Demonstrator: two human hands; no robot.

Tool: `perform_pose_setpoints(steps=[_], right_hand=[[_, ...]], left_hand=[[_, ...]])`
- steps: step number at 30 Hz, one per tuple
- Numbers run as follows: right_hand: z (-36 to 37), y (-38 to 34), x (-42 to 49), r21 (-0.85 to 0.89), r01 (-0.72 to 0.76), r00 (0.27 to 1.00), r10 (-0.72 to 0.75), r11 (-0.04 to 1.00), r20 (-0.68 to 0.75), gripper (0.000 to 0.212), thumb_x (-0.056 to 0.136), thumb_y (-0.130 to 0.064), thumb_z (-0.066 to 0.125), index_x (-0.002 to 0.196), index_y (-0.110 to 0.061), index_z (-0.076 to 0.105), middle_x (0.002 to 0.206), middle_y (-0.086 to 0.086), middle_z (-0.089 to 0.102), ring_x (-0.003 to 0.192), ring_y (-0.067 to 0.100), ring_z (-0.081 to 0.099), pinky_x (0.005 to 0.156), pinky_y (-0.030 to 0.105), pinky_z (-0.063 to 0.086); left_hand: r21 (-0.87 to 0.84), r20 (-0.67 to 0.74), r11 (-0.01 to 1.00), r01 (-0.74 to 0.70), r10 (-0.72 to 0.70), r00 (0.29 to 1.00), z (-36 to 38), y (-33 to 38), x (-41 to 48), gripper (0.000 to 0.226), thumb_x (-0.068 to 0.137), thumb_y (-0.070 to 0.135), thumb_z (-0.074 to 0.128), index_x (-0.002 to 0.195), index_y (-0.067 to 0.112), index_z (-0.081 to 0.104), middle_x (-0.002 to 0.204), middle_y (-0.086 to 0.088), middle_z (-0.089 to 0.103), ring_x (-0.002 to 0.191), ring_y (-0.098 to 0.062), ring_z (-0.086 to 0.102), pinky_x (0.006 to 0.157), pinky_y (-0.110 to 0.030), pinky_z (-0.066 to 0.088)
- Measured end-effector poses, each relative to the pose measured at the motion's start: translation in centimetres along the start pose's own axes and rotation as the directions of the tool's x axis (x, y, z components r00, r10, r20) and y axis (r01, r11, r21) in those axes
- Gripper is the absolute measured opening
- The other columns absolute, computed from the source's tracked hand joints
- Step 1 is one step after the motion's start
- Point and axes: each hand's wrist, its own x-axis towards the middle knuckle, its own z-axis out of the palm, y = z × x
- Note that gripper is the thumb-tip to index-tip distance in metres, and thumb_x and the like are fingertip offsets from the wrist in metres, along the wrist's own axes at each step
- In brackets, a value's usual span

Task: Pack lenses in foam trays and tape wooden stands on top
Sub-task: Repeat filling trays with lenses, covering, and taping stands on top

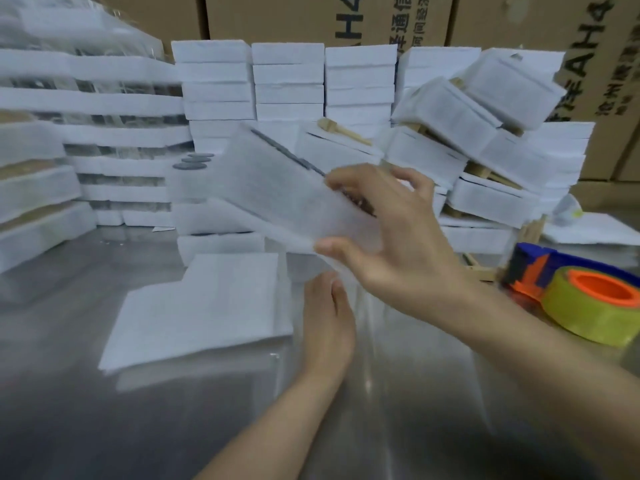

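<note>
1. Cardboard cartons: at least three, standing as a wall behind the worktop's far edge. I judge them to be bulk stock.
2. Foam stacks: four upright columns along the far edge, with more blurred stacks at the far-left corner. They are probably supply kept within my reach.
3. Finished packs: a loose heap at the far-right corner, too jumbled to count. At least three wooden stands show among them.
4. Foam sheets: two, overlapping, lying flat left of centre on the worktop, likely laid ready for use.
5. Foam tray: one, held tilted above the worktop's centre. My right hand grips its near end, thumb under the lower edge and fingers curled over the upper. I judge the tilt is for checking its face. I cannot tell whether it is loaded.
6. Tape dispenser: one, at the right edge beside my forearm, handy for taping.
7. Left hand: flat with fingers straight, holding nothing, just below the tray's lower corner. Whether it touches the tray is unclear.
8. Lenses: two dark discs on a low stack behind the tray.
</note>
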Motion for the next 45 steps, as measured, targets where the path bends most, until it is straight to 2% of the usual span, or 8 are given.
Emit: perform_pose_setpoints(steps=[4, 10, 15, 20, 23, 28, 35, 45], right_hand=[[-4.4, 2.5, -6.2, -0.008, 0.096, 0.97, -0.091, 0.995, 0.225, 0.032, 0.088, -0.039, 0.055, 0.117, -0.025, 0.05, 0.107, -0.019, 0.051, 0.099, -0.003, 0.048, 0.101, 0.029, 0.031], [-4.2, 6.3, -13.1, 0.093, -0.067, 0.934, 0.029, 0.993, 0.356, 0.038, 0.084, -0.027, 0.065, 0.11, -0.036, 0.04, 0.098, -0.019, 0.05, 0.088, -0.008, 0.049, 0.074, 0.017, 0.041], [-3.1, 5.3, -12.8, 0.085, 0.278, 0.841, -0.285, 0.957, 0.459, 0.027, 0.085, -0.017, 0.063, 0.11, -0.012, 0.055, 0.087, 0.006, 0.053, 0.075, 0.025, 0.05, 0.065, 0.031, 0.044], [-2.7, 4.8, -12.9, 0.025, 0.21, 0.875, -0.199, 0.977, 0.442, 0.029, 0.082, -0.012, 0.07, 0.11, -0.004, 0.067, 0.092, 0.01, 0.06, 0.079, 0.028, 0.058, 0.067, 0.032, 0.049], [-2.0, 4.0, -12.5, 0.213, -0.057, 0.94, -0.019, 0.975, 0.342, 0.024, 0.089, -0.016, 0.062, 0.11, -0.009, 0.07, 0.096, 0.007, 0.061, 0.087, 0.015, 0.06, 0.078, 0.02, 0.046], [-1.5, 4.5, -12.0, 0.618, -0.438, 0.887, 0.425, 0.653, 0.178, 0.029, 0.093, -0.012, 0.052, 0.119, -0.02, 0.061, 0.096, 0.009, 0.065, 0.085, 0.013, 0.065, 0.085, 0.022, 0.049], [-1.3, 5.2, -11.8, 0.873, -0.439, 0.748, 0.625, 0.213, 0.224, 0.033, 0.087, -0.016, 0.048, 0.114, -0.005, 0.063, 0.09, 0.015, 0.065, 0.072, 0.02, 0.066, 0.07, 0.025, 0.055], [-2.7, 6.1, -11.6, 0.824, -0.566, 0.579, 0.702, -0.018, 0.414, 0.049, 0.083, -0.04, 0.056, 0.131, -0.028, 0.053, 0.118, -0.009, 0.068, 0.102, 0.011, 0.068, 0.069, 0.023, 0.056]], left_hand=[[0.244, 0.137, 0.97, -0.015, -0.019, 0.99, 1.0, 0.1, -3.6, 0.037, 0.097, 0.011, 0.049, 0.133, 0.005, 0.052, 0.143, -0.011, 0.049, 0.132, -0.019, 0.043, 0.091, 0.008, 0.014], [0.549, -0.151, 0.828, -0.118, 0.237, 0.96, -4.6, 1.4, -1.0, 0.029, 0.075, -0.001, 0.055, 0.088, 0.015, 0.075, 0.114, -0.002, 0.068, 0.114, -0.028, 0.055, 0.09, -0.036, 0.042], [0.851, -0.019, 0.501, 0.157, -0.269, 0.963, -6.6, -0.6, -0.9, 0.053, 0.094, 0.049, 0.048, 0.126, 0.006, 0.054, 0.129, -0.015, 0.053, 0.123, -0.035, 0.043, 0.099, -0.04, 0.037], [0.729, -0.109, 0.675, 0.118, -0.056, 0.992, -6.4, 1.0, -1.1, 0.014, 0.095, 0.008, 0.044, 0.083, 0.002, 0.05, 0.087, -0.021, 0.054, 0.083, -0.038, 0.053, 0.062, -0.036, 0.035], [0.649, -0.186, 0.761, 0.011, 0.144, 0.972, -7.2, 1.9, -0.9, 0.046, 0.095, -0.006, 0.037, 0.141, 0.002, 0.036, 0.098, -0.025, 0.058, 0.082, -0.039, 0.053, 0.064, -0.039, 0.039], [0.278, -0.54, 0.857, -0.433, 0.512, 0.668, -8.6, 5.1, -1.0, 0.047, 0.1, 0.006, 0.039, 0.147, 0.007, 0.035, 0.094, 0.007, 0.06, 0.083, -0.001, 0.053, 0.08, 0.0, 0.035], [-0.45, -0.195, 0.859, -0.242, 0.17, 0.966, -6.3, 4.6, -1.3, 0.038, 0.102, 0.013, 0.045, 0.136, 0.029, 0.043, 0.081, 0.019, 0.065, 0.083, 0.006, 0.061, 0.08, -0.011, 0.047], [-0.014, 0.072, 0.884, -0.467, 0.467, 0.881, -4.9, 3.0, -1.8, 0.04, 0.088, -0.016, 0.052, 0.105, 0.015, 0.071, 0.12, 0.009, 0.061, 0.121, -0.012, 0.05, 0.105, -0.022, 0.038]])
